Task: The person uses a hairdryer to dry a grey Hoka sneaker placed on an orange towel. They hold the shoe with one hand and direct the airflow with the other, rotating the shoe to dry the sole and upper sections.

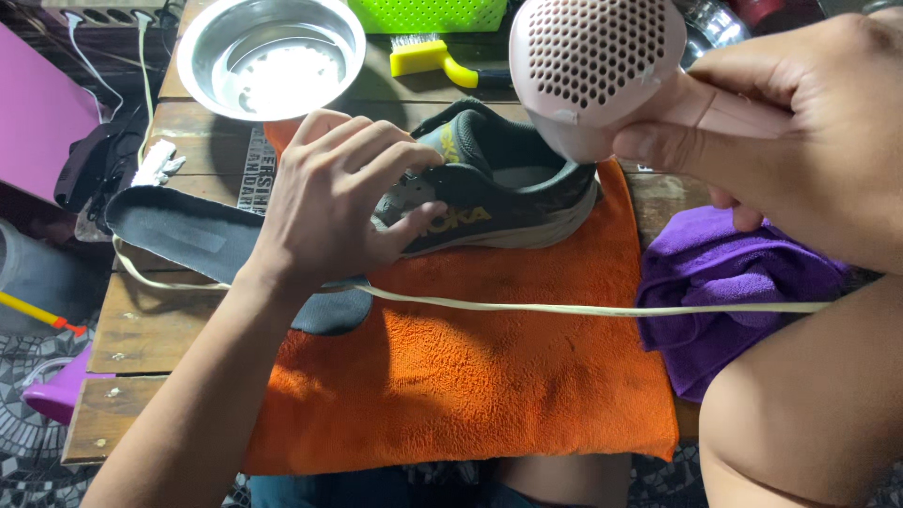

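Note:
A dark grey running shoe (pixel 508 193) with yellow lettering lies on its side on an orange towel (pixel 470 376). My left hand (pixel 343 193) grips the shoe at its toe end, fingers spread over the upper. My right hand (pixel 800 132) holds a pale pink hair dryer (pixel 597 71) by its handle. The dryer's perforated back faces me and its body hangs just above the shoe's opening. The dryer's cream cord (pixel 583 308) runs across the towel.
A black insole (pixel 202 240) lies left of the shoe on the wooden table (pixel 141 339). A steel bowl (pixel 271 55), a yellow brush (pixel 428 58) and a green perforated box (pixel 428 14) stand at the back. A purple cloth (pixel 724 282) lies at the right.

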